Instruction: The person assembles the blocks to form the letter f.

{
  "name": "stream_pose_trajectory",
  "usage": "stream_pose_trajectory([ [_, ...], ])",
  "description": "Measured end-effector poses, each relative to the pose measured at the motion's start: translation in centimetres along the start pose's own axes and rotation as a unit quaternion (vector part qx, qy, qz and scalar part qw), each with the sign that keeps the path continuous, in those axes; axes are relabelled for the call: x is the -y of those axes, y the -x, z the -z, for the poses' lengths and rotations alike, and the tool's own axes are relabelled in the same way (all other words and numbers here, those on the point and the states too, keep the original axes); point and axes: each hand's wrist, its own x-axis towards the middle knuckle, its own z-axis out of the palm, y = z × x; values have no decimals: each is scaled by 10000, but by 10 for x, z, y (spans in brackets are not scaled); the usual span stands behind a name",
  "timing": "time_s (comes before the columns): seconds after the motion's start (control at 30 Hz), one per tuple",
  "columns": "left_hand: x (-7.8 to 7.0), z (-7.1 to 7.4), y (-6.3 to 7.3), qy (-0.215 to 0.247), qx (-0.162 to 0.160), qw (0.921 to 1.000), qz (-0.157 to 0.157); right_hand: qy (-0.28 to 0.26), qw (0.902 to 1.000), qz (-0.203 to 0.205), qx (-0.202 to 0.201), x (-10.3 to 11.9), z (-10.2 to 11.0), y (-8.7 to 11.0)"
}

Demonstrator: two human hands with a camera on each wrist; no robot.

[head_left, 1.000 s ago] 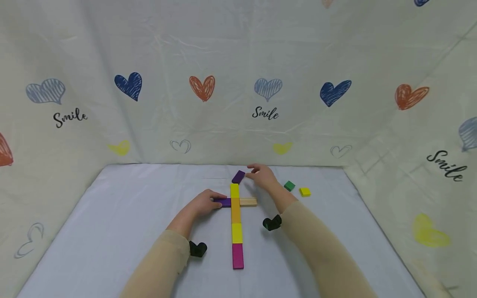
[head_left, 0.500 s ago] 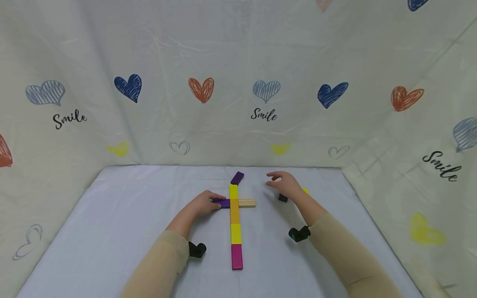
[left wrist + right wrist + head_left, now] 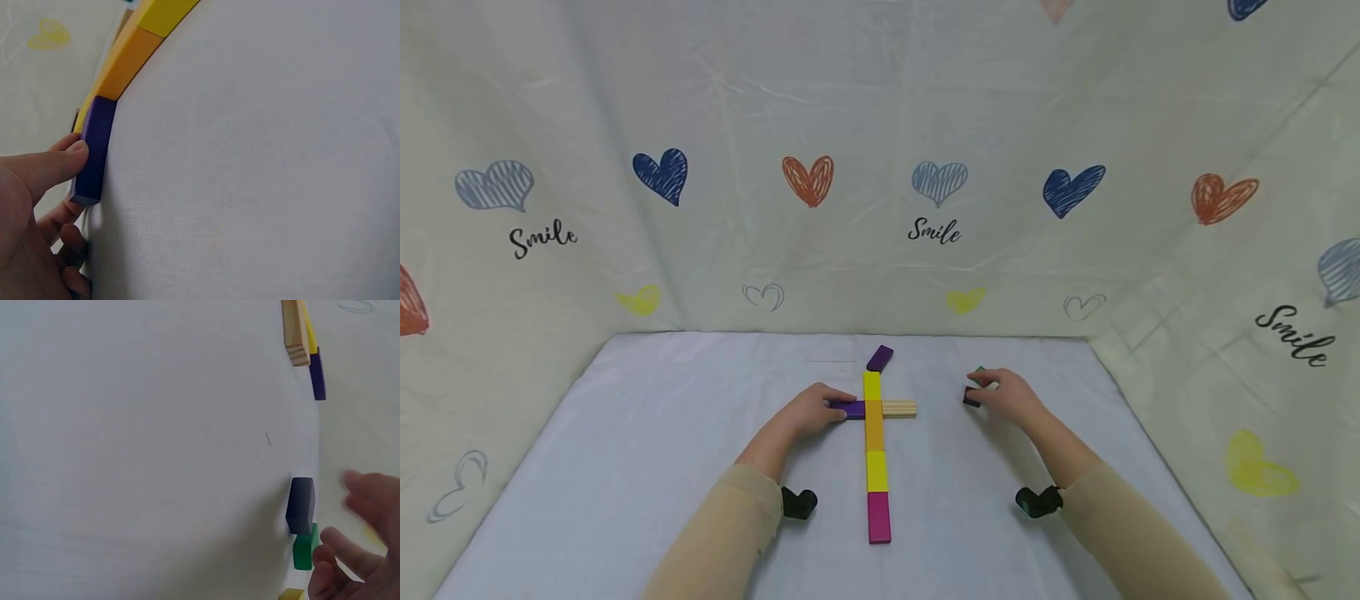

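Note:
My left hand (image 3: 808, 410) pinches the left end of a purple wooden block (image 3: 95, 150), which abuts the orange block (image 3: 874, 426) in a column of blocks. Yellow blocks (image 3: 876, 472) lie above and below the orange one, and a magenta block (image 3: 878, 517) forms the near end. At the far end a tilted dark purple block (image 3: 880, 358) touches the column. My right hand (image 3: 1011, 396) is beside a dark block (image 3: 300, 506), its fingers apart from it in the right wrist view. A green block (image 3: 305, 551) lies just beyond, partly hidden by the hand in the head view.
A plain wood block (image 3: 899, 408) with grooved lines sticks out to the column's right. Another yellow block (image 3: 292, 594) shows at the right wrist view's bottom edge. White cloth (image 3: 647, 467) covers the table, and a patterned curtain (image 3: 850, 250) hangs behind it.
My right hand has moved away from the tilted purple block, rightward and nearer, to the dark block. The left hand has kept its hold on its purple block.

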Motion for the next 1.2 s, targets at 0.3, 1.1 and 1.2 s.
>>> stream_pose_trajectory([
  [0.3, -2, 0, 2, 59, -36, 10000, 33, 622, 9981, -1, -5, -5, -6, 4],
  [1.1, -2, -2, 2, 23, -81, 9999, 123, 1105, 9938, 73, -60, -7, -16, -1],
  [1.2, -2, -2, 1, 21, -82, 9999, 120, 1128, 9935, 154, -63, -7, -16, -2],
])
